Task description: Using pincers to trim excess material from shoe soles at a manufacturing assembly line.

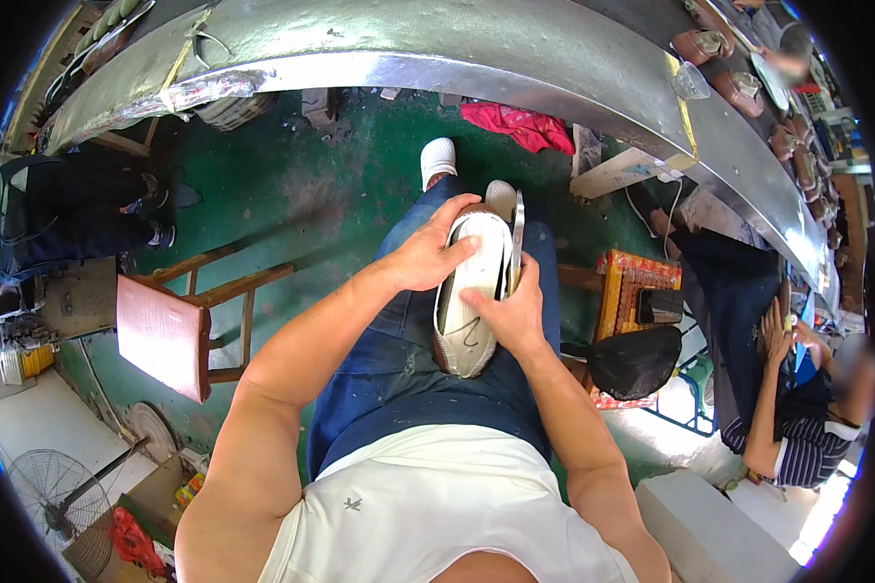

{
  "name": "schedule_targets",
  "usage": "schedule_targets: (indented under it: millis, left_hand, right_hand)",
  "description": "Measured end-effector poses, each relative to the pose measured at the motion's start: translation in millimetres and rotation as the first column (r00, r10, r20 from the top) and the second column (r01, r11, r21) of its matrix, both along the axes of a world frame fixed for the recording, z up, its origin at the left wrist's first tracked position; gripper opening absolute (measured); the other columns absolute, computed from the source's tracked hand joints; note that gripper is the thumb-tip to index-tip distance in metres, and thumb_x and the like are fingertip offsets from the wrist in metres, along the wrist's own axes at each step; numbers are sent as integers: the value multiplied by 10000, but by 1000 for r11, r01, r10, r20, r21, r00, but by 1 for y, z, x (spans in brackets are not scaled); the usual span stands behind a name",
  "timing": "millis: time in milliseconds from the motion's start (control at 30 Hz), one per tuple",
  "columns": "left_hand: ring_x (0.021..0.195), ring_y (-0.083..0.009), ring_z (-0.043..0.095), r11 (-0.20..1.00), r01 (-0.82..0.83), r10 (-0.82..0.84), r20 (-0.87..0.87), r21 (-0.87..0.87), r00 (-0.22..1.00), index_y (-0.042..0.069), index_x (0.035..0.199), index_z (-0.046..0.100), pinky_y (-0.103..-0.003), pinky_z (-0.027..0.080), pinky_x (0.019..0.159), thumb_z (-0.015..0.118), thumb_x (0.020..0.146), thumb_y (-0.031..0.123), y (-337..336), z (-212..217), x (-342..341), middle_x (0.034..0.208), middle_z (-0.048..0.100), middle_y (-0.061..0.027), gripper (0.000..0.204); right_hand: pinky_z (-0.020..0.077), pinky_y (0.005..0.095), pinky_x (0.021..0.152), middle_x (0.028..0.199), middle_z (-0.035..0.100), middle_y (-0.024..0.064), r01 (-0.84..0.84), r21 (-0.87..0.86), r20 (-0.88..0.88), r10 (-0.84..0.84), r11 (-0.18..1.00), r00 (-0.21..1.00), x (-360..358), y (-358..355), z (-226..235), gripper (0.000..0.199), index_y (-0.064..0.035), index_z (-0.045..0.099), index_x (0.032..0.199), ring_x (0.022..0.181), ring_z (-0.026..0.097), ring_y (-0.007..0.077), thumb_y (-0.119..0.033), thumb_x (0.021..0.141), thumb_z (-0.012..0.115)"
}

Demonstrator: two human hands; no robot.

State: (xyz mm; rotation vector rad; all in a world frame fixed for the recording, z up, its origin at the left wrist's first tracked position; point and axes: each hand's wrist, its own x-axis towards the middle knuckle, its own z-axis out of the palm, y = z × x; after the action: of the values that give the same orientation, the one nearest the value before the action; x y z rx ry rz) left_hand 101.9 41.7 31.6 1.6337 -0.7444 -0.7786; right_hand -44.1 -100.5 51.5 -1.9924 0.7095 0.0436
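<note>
A shoe upper [474, 262] lies bottom up over my lap, its pale underside showing a dark pen mark and its brown edge just visible. My left hand [433, 248] is closed around its far left side, thumb pressed on the underside. My right hand [515, 309] grips the right side, thumb on the underside near the mark. A thin grey-white shoe sole [517, 238] stands on edge along the upper's right side, above my right fingers. Those fingers are partly hidden, so how they hold the sole is unclear.
A metal-topped bench [379, 63] curves across the far side. A wooden stool [165, 335] stands left, and a seat with a black cushion [635, 361] right. Pink cloth [522, 126] lies under the bench. A person [807, 418] sits at right; brown shoes [739, 92] line the bench.
</note>
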Motion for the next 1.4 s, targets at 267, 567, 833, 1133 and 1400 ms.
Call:
schedule_targets:
  millis: [267, 567, 833, 1133, 1400]
  left_hand:
    - [1297, -219, 481, 995, -60, 47, -155, -79, 987, 99, 1549, 291, -366, 391, 1116, 687, 989, 218, 8, -6, 0, 1389, 515, -118, 696]
    - [1440, -313, 390, 988, -62, 84, 153, -144, 985, 60, 1523, 347, -418, 303, 1187, 677, 940, 129, 11, 31, -24, 1544, 392, -189, 674]
    - [1494, -422, 295, 992, 58, -38, 174, -110, 984, 32, 1516, 324, -457, 270, 1209, 679, 939, 116, 11, 62, -30, 1608, 257, -244, 682]
    - [1482, -433, 311, 984, 146, -122, 207, -105, 971, 10, 1524, 301, -442, 305, 1208, 717, 912, 140, -3, 72, -45, 1618, 223, -246, 752]
    - [1384, -336, 481, 992, -35, 46, -98, 117, 994, -41, 1529, 322, -398, 364, 1164, 746, 915, 253, 18, 18, -119, 1463, 494, -263, 802]
  right_hand:
    - [495, 422, 1033, 1296, 602, 247, -12, 21, -44, 13, 1000, 999, 19, 3, 9, 1031, 58, 372, 1400, 1204, 619, 362, -328, 639, 950]
    - [508, 366, 876, 1010, 663, 127, -174, 220, 222, 124, 960, 967, 27, -52, 12, 652, 36, 541, 1217, 948, 643, 222, -550, 952, 648]
    - [507, 336, 857, 1024, 629, 126, -260, 453, -139, 356, 852, 924, 62, -76, 68, 709, 57, 548, 1209, 969, 620, 187, -504, 858, 801]
    - [498, 398, 980, 1201, 642, 266, -649, 65, -21, 652, 758, 758, 55, -93, 100, 824, 84, 461, 1337, 1123, 649, 343, -320, 749, 874]
    - [505, 349, 921, 1079, 633, 114, -309, 190, 93, 297, 932, 950, 11, -125, 35, 682, 48, 516, 1278, 1022, 596, 180, -229, 773, 880]
